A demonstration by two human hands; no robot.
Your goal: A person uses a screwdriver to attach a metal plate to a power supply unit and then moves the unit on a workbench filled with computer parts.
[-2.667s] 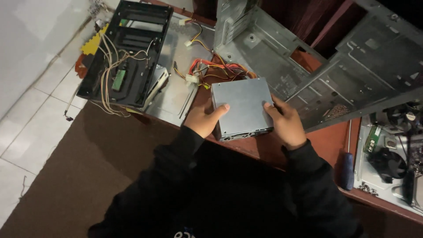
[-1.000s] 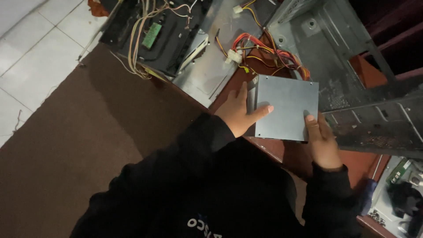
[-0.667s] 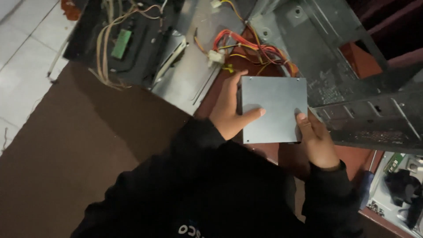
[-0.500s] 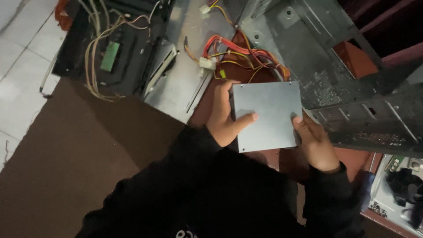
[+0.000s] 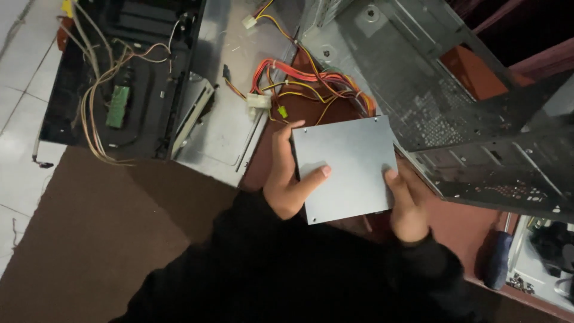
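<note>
While both thumbs press on its flat grey top, a metal box (image 5: 347,167) sits gripped between a person's two hands above a reddish-brown table (image 5: 454,224). The left hand (image 5: 288,179) clasps the box's left edge, its thumb laid across the top panel and its fingers curled up along the side. The right hand (image 5: 406,200) grasps the lower right corner, thumb on top, the other fingers hidden beneath. Black sleeves (image 5: 299,269) cover both arms to the wrist.

A bundle of red, yellow and orange wires (image 5: 311,81) spills from behind the box's far edge, ending in white plugs (image 5: 259,100) that lie on a grey metal panel (image 5: 233,119). Just right of the box, and touching its upper right corner as far as can be seen, stands a bare grey computer case (image 5: 454,113), its perforated frame tilted toward the viewer. At far left lies a black front bezel (image 5: 143,90) with loose pale wiring (image 5: 95,107) and a small green circuit board (image 5: 118,106), resting partly over white floor tiles (image 5: 24,72). A blue-handled screwdriver (image 5: 497,257) lies on the table near the right hand, beside more parts (image 5: 544,257) at the frame's edge.
</note>
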